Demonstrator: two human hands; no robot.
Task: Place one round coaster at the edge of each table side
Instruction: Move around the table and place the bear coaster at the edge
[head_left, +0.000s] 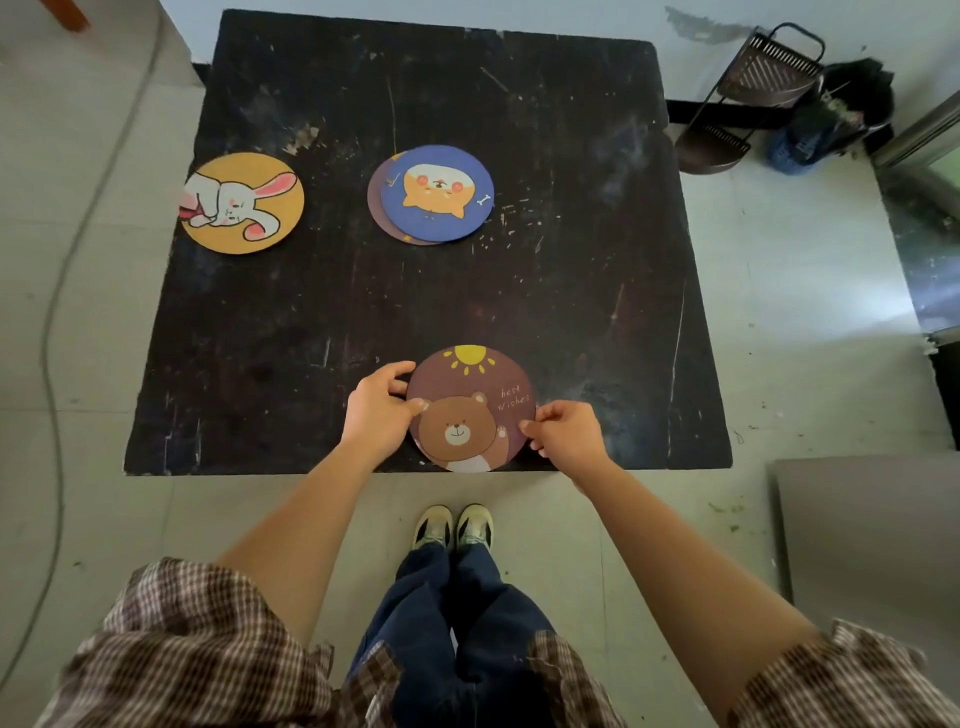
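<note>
The bear coaster (470, 408) lies flat at the bottom centre of the frame, on the table (597, 291) at its near edge. The left hand (376, 410) pinches its left rim, the right hand (566, 431) its right rim, fingers curled closed on it. It looks thin, light and stiff, best held by the rim. I count one rabbit coaster (241, 202) at the upper left, and a stack (431, 195) of at least two near the centre

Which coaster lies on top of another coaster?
The blue dog coaster in the middle of the table: a purple one peeks out beneath it. The rabbit coaster and bear coaster lie singly.
</note>
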